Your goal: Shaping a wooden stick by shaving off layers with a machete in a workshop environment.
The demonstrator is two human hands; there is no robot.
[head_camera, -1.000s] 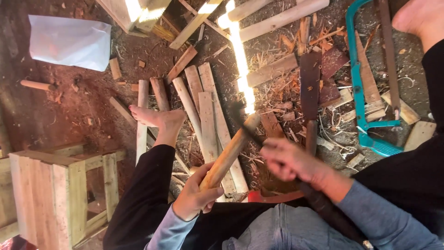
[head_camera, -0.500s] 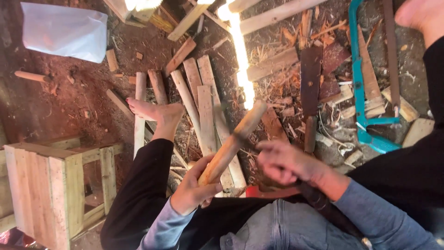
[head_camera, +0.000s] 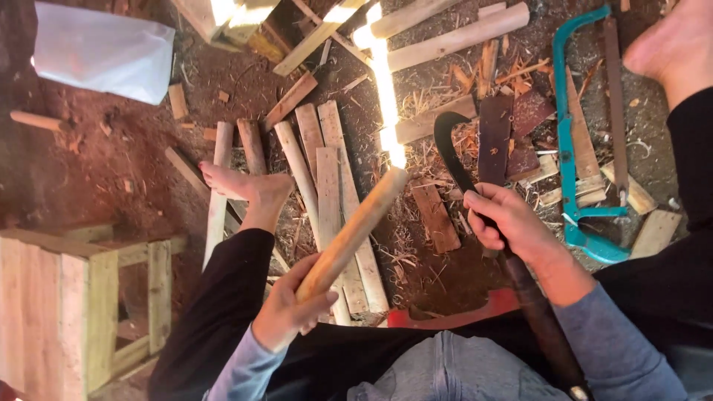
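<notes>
My left hand (head_camera: 291,310) grips the near end of a round wooden stick (head_camera: 355,230), which points up and to the right over my lap. My right hand (head_camera: 507,219) is closed around the handle of a dark curved blade (head_camera: 448,145), a hooked knife whose tip arcs left above the stick's far end. The long dark handle runs back along my right forearm. My bare left foot (head_camera: 245,186) rests on wooden slats on the ground. Another bare foot (head_camera: 672,46) shows at the top right.
Several cut slats (head_camera: 327,163) and round poles (head_camera: 453,37) lie on red dirt amid shavings. A teal hacksaw (head_camera: 575,148) lies at the right. A small wooden stool (head_camera: 82,297) stands at lower left, a white bag (head_camera: 100,50) at top left. A red piece (head_camera: 460,315) lies by my lap.
My right hand has drawn the curved blade up and away from the stick, which now sits bare to the left. The view has shifted slightly.
</notes>
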